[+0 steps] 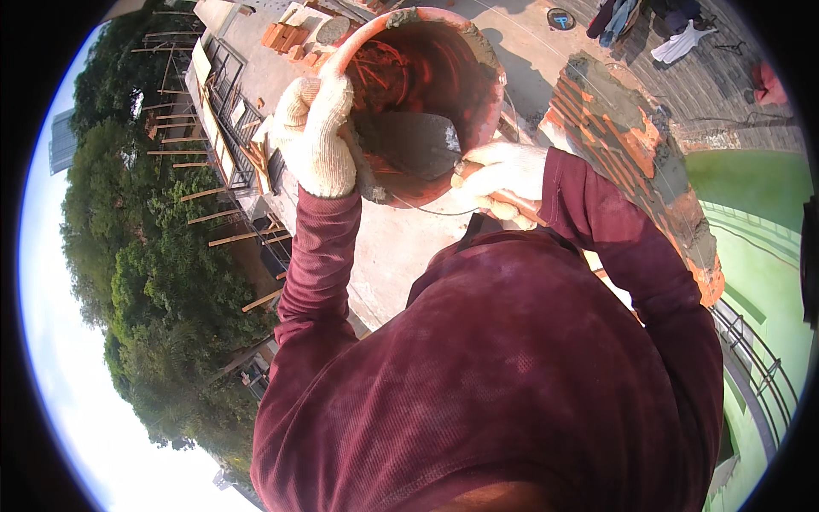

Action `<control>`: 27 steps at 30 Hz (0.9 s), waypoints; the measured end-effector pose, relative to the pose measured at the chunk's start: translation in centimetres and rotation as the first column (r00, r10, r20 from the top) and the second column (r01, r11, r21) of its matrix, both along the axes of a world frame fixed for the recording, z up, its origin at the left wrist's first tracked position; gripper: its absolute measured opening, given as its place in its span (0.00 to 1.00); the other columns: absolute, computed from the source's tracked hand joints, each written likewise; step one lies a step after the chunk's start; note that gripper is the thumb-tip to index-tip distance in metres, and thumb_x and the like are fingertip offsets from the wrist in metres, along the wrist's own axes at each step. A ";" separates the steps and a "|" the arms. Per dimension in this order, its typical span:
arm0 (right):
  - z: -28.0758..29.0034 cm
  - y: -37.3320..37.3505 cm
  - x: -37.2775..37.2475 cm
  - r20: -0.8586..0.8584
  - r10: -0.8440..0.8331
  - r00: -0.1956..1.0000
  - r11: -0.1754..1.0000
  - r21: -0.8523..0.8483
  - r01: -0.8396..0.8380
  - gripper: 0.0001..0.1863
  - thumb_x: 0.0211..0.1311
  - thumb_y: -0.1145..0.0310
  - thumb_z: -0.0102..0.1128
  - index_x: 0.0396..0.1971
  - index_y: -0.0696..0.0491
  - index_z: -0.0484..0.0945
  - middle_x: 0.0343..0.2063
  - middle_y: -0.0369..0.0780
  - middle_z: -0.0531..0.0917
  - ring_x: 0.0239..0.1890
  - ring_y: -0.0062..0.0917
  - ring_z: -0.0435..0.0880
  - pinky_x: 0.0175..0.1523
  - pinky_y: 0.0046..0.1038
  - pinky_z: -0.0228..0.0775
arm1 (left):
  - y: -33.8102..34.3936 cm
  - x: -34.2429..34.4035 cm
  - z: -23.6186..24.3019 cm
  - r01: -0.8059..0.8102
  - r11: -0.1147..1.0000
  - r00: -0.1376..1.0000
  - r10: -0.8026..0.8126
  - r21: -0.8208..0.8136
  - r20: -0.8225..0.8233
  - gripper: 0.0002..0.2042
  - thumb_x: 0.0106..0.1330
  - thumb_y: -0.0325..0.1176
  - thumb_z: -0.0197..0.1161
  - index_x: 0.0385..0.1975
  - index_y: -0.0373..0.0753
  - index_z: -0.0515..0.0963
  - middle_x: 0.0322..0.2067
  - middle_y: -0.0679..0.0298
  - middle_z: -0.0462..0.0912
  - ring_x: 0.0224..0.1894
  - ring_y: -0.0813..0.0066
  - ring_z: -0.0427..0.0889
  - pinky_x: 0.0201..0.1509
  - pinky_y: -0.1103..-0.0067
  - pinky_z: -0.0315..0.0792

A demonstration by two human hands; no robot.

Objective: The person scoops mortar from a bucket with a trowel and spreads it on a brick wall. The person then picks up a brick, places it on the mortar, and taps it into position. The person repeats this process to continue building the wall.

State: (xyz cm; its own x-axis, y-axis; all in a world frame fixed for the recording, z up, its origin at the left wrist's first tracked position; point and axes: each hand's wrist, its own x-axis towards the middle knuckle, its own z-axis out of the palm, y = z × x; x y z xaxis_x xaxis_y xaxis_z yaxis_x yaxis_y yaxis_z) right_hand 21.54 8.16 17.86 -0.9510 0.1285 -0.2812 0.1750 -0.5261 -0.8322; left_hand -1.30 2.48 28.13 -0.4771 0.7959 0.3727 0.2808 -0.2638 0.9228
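My left hand (317, 136), in a cream work glove, is closed on the rim of an orange-red bucket (490, 81). The bucket is tipped so that its mouth faces me, and grey mortar is smeared along its rim and inside. With its fingers wrapped round the handle, my right hand (503, 177), gloved alike, grips a trowel (409, 143). The trowel's broad grey blade lies within the bucket's mouth, near the lower wall. How much mortar is in the bucket I cannot tell.
To the right runs a brick wall (614, 128), partly covered with mortar. Loose bricks (284, 38) are stacked at the far left. Clothes (678, 43) lie at the far right. Steel bars (755, 354) bend past a green surface (751, 196). Wooden poles (200, 194) stick out beside trees.
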 end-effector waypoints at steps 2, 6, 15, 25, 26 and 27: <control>-0.4 -0.5 0.1 -0.133 -0.076 0.988 0.996 -0.061 0.069 0.18 0.68 0.63 0.58 0.50 0.59 0.76 0.23 0.44 0.78 0.17 0.30 0.78 0.19 0.33 0.69 | -1.0 -0.1 -0.1 -0.017 0.998 0.992 0.010 -0.057 -0.125 0.08 0.67 0.31 0.65 0.27 0.37 0.76 0.23 0.74 0.73 0.27 0.86 0.68 0.32 0.85 0.61; -3.0 -0.2 2.4 -0.265 -0.075 0.961 0.993 0.064 0.096 0.25 0.71 0.63 0.55 0.59 0.66 0.72 0.30 0.48 0.80 0.22 0.31 0.81 0.24 0.32 0.72 | -1.3 1.8 -3.9 -0.150 0.989 0.989 0.150 -0.013 0.020 0.09 0.69 0.34 0.65 0.28 0.38 0.76 0.25 0.73 0.73 0.29 0.84 0.69 0.35 0.84 0.63; -3.4 0.1 12.8 0.142 -0.383 0.913 0.886 -0.222 0.407 0.12 0.69 0.68 0.55 0.43 0.62 0.73 0.19 0.40 0.74 0.11 0.22 0.69 0.13 0.25 0.63 | 0.8 2.9 -14.8 -0.148 0.958 0.915 0.226 -0.245 0.333 0.12 0.72 0.36 0.66 0.26 0.44 0.74 0.20 0.76 0.72 0.20 0.90 0.65 0.25 0.87 0.58; -5.1 7.8 21.3 0.470 -0.686 0.555 0.726 0.392 0.566 0.17 0.66 0.65 0.59 0.50 0.58 0.77 0.25 0.38 0.76 0.19 0.21 0.73 0.23 0.24 0.64 | -10.2 -4.1 -24.7 -0.287 0.842 0.852 0.442 -0.457 0.280 0.13 0.70 0.39 0.70 0.25 0.45 0.74 0.24 0.75 0.76 0.25 0.86 0.71 0.32 0.84 0.63; -5.2 8.9 21.2 0.515 -0.685 0.515 0.729 0.485 0.484 0.17 0.65 0.64 0.60 0.50 0.58 0.77 0.26 0.39 0.76 0.20 0.22 0.74 0.23 0.25 0.65 | -11.5 -4.7 -25.7 -0.289 0.825 0.833 0.467 -0.486 0.298 0.12 0.68 0.39 0.71 0.28 0.43 0.76 0.28 0.72 0.81 0.29 0.82 0.76 0.35 0.83 0.69; -7.8 10.1 21.6 0.499 -0.710 0.497 0.683 0.660 0.313 0.19 0.64 0.63 0.60 0.51 0.57 0.77 0.30 0.44 0.79 0.26 0.29 0.78 0.29 0.31 0.70 | -12.0 -4.1 -25.9 -0.313 0.805 0.810 0.503 -0.504 0.302 0.13 0.68 0.38 0.71 0.25 0.44 0.74 0.25 0.73 0.78 0.27 0.84 0.73 0.33 0.83 0.67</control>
